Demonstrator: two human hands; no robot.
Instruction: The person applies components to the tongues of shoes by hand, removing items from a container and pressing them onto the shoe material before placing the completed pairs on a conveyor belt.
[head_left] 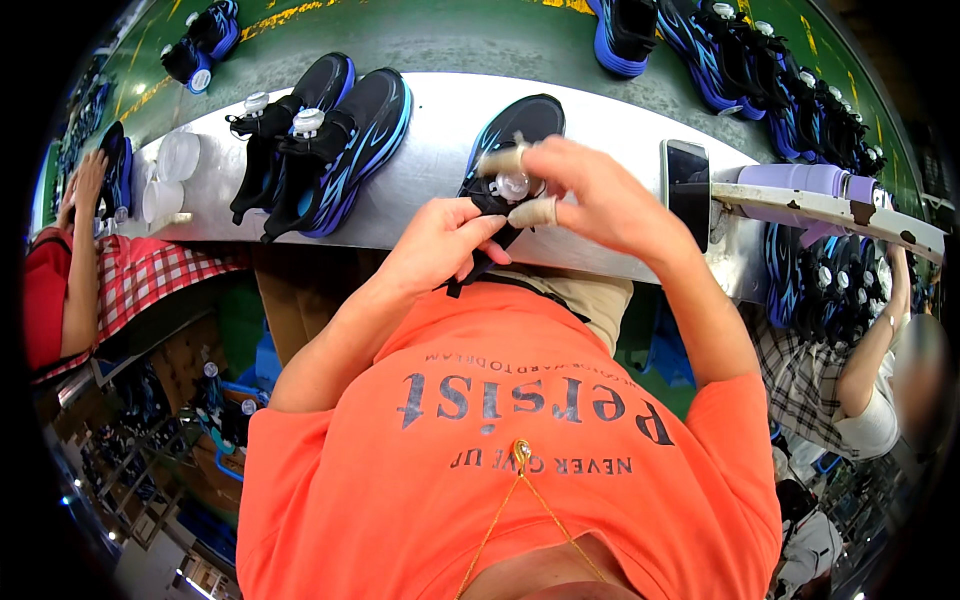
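A black and blue sneaker [528, 118] lies on the metal bench in front of me, toe pointing away. On its tongue sits a round clear-and-white dial [513, 186]. My right hand [610, 200] reaches in from the right, with pale wraps on thumb and forefinger, and those two fingers close about the dial. My left hand [435, 240] is closed at the near end of the sneaker, thumb and fingers pinching its dark collar area. The heel is partly hidden behind my hands. A finished-looking pair of matching sneakers [365, 130] with white dials stands to the left.
Round translucent tubs [178, 157] stand at the bench's left. A phone [686, 190] lies to the right, beside a white metal bar [840, 208] and a lilac bottle [790, 180]. More sneakers [720, 60] line the floor beyond. Co-workers' arms [85, 240] show at both sides.
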